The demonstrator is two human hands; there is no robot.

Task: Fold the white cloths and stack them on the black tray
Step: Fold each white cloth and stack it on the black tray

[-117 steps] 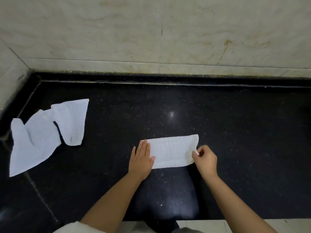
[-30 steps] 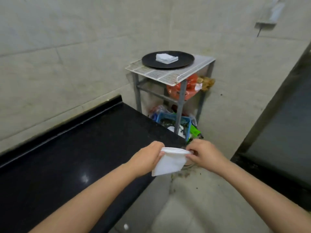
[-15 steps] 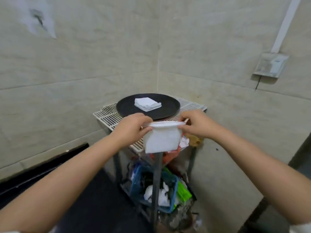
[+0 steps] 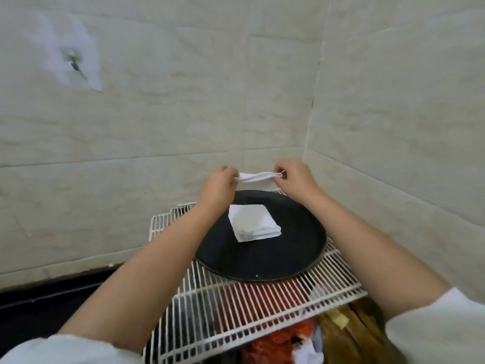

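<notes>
Holding the folded cloth taut above the tray's far rim, left hand and right hand each pinch an end. Best lowered flat and square onto the stack at tray centre, on the wire shelf, releasing both ends together.

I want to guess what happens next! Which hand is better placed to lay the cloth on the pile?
Probably both together. The left hand and right hand each pinch an end of the held cloth, just beyond the folded cloth on the black tray.

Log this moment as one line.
step: stacking | left hand + right hand: pinch folded cloth over tray | on tray: folded stack | tray on wire rack
</notes>
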